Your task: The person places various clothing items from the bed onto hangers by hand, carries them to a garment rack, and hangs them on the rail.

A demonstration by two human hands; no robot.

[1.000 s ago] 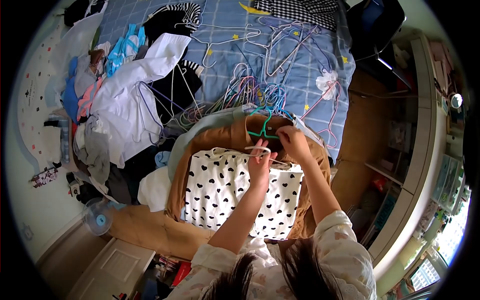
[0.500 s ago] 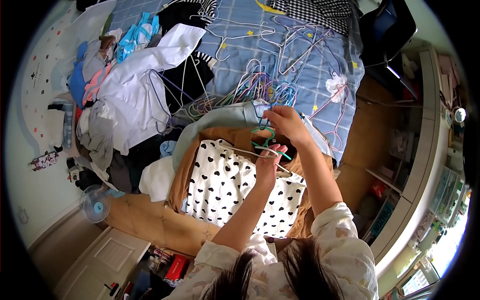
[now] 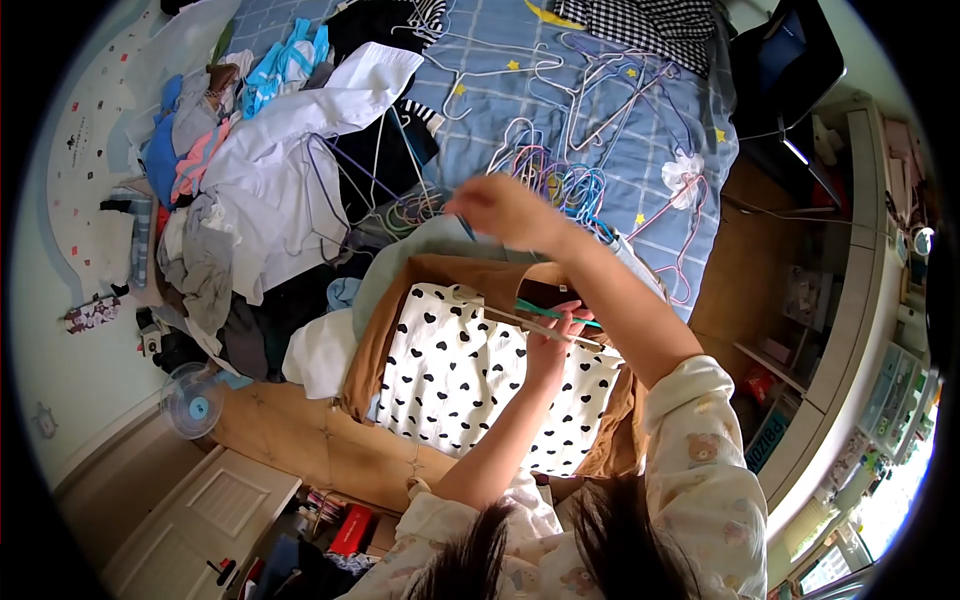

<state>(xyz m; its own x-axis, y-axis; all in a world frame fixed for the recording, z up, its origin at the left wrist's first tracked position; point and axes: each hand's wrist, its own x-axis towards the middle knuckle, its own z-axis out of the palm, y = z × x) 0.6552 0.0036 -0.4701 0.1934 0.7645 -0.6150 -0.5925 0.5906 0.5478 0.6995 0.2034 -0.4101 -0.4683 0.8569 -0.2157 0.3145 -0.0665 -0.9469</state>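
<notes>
We see the left hand [image 3: 552, 340] closed around the necks of a green hanger [image 3: 556, 312] and a white hanger [image 3: 520, 318], holding them together at the top edge of the white garment with black hearts [image 3: 470, 385]. That garment lies flat on a brown garment [image 3: 440, 275], near the person at the bed's near edge.

The right hand [image 3: 500, 212] reaches farther out and to the left, blurred, over the tangled pile of coloured hangers [image 3: 560, 185]; its fingers look curled, but we cannot tell whether they grip anything. The right forearm crosses above the far right corner of the brown garment and hides part of it.

Around them, a white shirt [image 3: 290, 160] and a heap of mixed clothes [image 3: 200, 250] crowd the left side of the blue checked bedspread [image 3: 640, 110]. More loose hangers lie scattered on the far part of the bed. A black-and-white checked cloth [image 3: 640, 25] sits at the far edge. On the floor at the near left stands a small blue fan [image 3: 190, 400].
</notes>
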